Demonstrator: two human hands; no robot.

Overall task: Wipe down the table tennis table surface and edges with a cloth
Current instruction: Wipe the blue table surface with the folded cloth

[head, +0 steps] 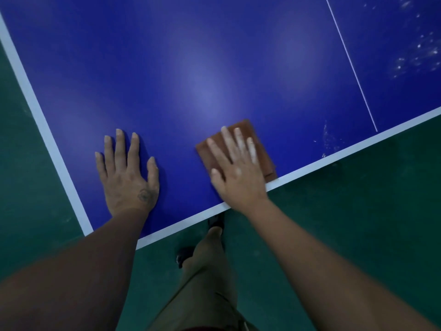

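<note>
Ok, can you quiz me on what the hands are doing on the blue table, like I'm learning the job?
1. True or false: the right hand presses flat on the brown cloth.
2. Which of the hands rests straight on the bare table? A) the left hand B) the right hand C) neither
3. What colour is the floor beside the table?
Key: 1 true; 2 A; 3 green.
</note>
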